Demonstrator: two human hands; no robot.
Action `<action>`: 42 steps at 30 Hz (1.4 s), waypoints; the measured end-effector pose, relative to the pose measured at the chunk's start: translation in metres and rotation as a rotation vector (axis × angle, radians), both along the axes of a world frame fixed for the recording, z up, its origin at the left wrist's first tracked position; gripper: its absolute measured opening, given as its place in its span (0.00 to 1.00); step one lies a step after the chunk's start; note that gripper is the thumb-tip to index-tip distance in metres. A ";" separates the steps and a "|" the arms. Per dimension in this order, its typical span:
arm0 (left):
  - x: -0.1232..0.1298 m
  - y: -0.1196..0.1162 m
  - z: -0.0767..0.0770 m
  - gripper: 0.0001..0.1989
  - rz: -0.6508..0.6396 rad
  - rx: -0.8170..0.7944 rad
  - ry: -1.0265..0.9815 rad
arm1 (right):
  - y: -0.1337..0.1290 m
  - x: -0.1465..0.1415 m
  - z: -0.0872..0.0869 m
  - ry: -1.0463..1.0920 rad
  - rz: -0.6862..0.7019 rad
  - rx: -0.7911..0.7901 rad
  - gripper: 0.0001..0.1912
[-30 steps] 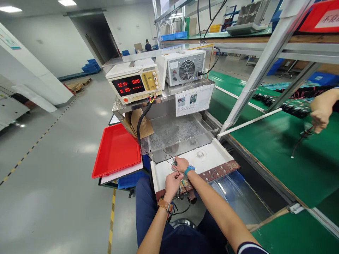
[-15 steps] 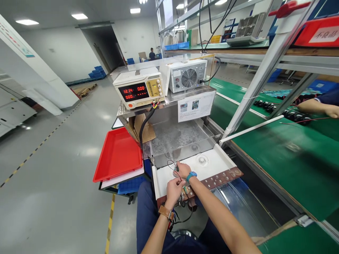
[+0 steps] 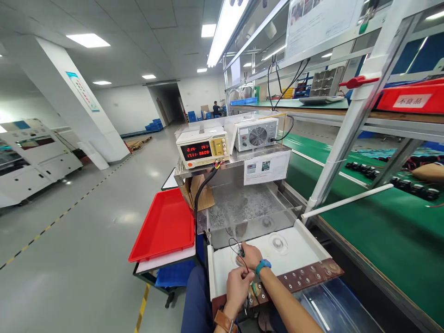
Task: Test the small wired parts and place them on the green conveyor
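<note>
My left hand (image 3: 238, 287), with a brown strap at the wrist, is closed in a pinch on thin red and black wires (image 3: 245, 264) near the front of a white tray (image 3: 301, 247). Just beyond it, my right hand (image 3: 251, 257), wearing a blue wristband, is closed around a small dark part (image 3: 242, 252) at the tray's left side. Fingers hide most of that part. A loop of black wire rises beside it. Below the hands, a green clip (image 3: 254, 289) rests by the brown strip (image 3: 305, 281) of metal studs along the tray's front.
A power supply (image 3: 203, 149) with lit red digits stands on a metal shelf, beside a grey fan unit (image 3: 257, 134). At left is a red tray (image 3: 166, 226). A white pipe (image 3: 347, 201) crosses the green bench (image 3: 385, 236) at right, where another person's arm (image 3: 428, 172) shows.
The view has tilted upward, so everything sits lower. The power supply's digits have gone from zero readings to 1.41, 17.11 and 8.609. Both hands keep their holds.
</note>
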State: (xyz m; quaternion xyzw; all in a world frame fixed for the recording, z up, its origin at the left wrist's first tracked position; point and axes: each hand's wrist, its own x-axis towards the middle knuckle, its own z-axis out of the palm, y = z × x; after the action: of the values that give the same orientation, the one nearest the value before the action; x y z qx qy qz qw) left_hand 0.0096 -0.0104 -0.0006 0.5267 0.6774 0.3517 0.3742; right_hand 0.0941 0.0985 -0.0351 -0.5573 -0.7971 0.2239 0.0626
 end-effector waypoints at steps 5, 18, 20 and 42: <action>-0.001 0.001 -0.005 0.11 -0.009 0.015 -0.018 | -0.001 0.000 0.006 -0.002 -0.004 -0.004 0.17; -0.001 0.001 -0.009 0.12 -0.014 0.034 -0.008 | -0.002 0.000 0.005 -0.004 0.002 0.008 0.18; -0.001 0.001 -0.008 0.13 -0.007 0.034 -0.007 | -0.001 0.001 0.005 -0.004 0.007 0.009 0.18; 0.001 0.027 -0.022 0.30 0.124 -0.088 -0.214 | -0.018 0.398 0.092 0.800 -1.487 0.523 0.24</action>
State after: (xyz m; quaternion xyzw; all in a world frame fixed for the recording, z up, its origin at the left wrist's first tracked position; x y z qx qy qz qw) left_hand 0.0109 0.0170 -0.0221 0.4264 0.6794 0.3983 0.4449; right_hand 0.4917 0.0802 0.0574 -0.7791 -0.1725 0.1139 0.5918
